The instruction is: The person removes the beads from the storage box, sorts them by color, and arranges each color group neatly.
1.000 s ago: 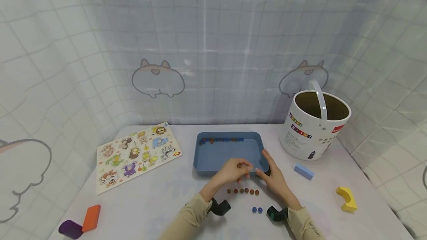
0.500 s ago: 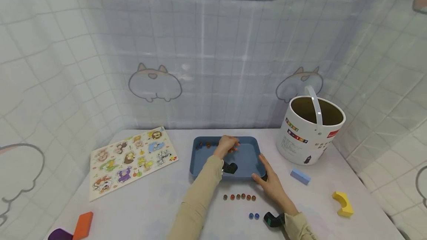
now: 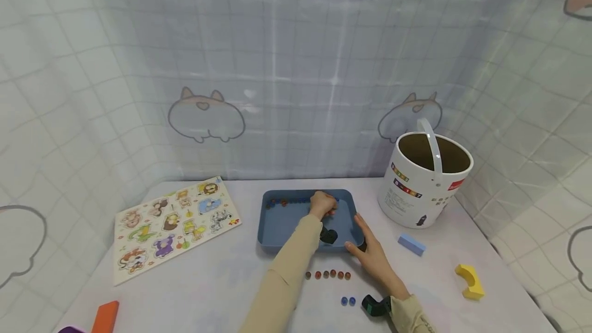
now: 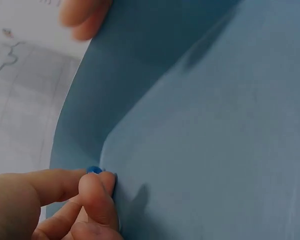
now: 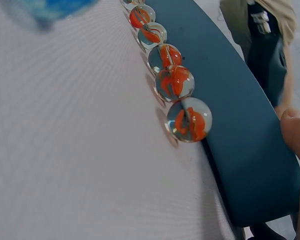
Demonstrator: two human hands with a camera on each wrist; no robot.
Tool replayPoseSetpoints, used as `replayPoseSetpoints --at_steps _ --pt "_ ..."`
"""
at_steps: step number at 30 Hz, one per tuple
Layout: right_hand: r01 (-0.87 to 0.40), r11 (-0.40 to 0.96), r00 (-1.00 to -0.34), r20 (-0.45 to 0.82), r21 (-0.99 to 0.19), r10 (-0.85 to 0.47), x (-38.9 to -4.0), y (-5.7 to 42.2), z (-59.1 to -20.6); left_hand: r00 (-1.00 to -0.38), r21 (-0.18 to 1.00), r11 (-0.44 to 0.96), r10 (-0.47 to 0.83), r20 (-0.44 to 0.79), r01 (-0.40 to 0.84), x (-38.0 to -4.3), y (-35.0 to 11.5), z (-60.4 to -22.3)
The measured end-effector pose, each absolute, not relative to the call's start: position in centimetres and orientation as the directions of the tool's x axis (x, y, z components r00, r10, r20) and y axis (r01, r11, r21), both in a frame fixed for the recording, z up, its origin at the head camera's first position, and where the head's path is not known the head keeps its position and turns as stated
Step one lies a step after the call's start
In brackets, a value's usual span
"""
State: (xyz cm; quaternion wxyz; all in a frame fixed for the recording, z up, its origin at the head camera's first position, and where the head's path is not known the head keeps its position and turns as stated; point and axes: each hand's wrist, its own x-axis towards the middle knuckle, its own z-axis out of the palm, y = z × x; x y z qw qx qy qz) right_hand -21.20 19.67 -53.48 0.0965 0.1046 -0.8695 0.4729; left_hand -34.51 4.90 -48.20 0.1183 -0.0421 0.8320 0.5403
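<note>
A shallow blue tray (image 3: 287,230) stands mid-table. My left hand (image 3: 322,204) is inside it by the far wall, fingertips pinching a blue marble (image 4: 94,170). Along that wall runs a row of marbles (image 3: 283,202), orange and blue, partly hidden behind the hand. My right hand (image 3: 372,253) rests at the tray's near right corner, fingers extended along the side and thumb (image 5: 296,132) at the front rim. In front of the tray, several orange-swirled marbles (image 5: 175,82) form a line. Two blue marbles (image 3: 348,301) lie closer to me.
A white bucket (image 3: 416,194) with a handle stands at back right. Near it lie a blue block (image 3: 411,244) and a yellow arch block (image 3: 470,281). An animal puzzle board (image 3: 176,227) is on the left, with an orange block (image 3: 105,317) nearer.
My left hand has gone from the tray's front edge into the tray, then slightly right along its far wall. My right hand stays at the tray's corner. The head view has shifted slightly.
</note>
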Motion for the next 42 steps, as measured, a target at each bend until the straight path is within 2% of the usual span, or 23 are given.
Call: replayPoseSetpoints --at_steps 15,24,31,34,39,42 --pt "-0.302 0.533 -0.949 0.299 -0.79 -0.096 -21.4 19.8 -53.5 -0.934 0.871 0.395 0.078 -0.348 -0.291 -34.7 8.0 -48.2" --pt "-0.284 0.542 -0.956 0.277 -0.791 -0.098 -21.4 19.9 -53.5 -0.932 0.818 0.525 0.116 -0.344 -0.237 -34.7 7.4 -48.2" --pt "-0.287 0.533 -0.955 0.278 -0.796 -0.1 -21.2 19.5 -53.5 -0.93 0.81 0.561 0.179 -0.321 -0.172 -33.9 7.1 -48.0" --pt "-0.297 0.525 -0.953 0.283 -0.798 -0.108 -21.2 19.4 -53.4 -0.922 0.837 0.516 0.203 -0.328 -0.184 -33.5 6.4 -47.8" --pt "-0.309 0.54 -0.948 0.299 -0.783 -0.109 -21.2 19.4 -53.6 -0.895 0.915 0.322 0.292 -0.338 -0.241 -32.9 4.6 -46.9" --pt "-0.314 0.537 -0.945 0.309 -0.783 -0.103 -21.2 19.7 -53.5 -0.886 0.942 0.249 0.352 -0.304 -0.224 -32.7 3.4 -46.1"
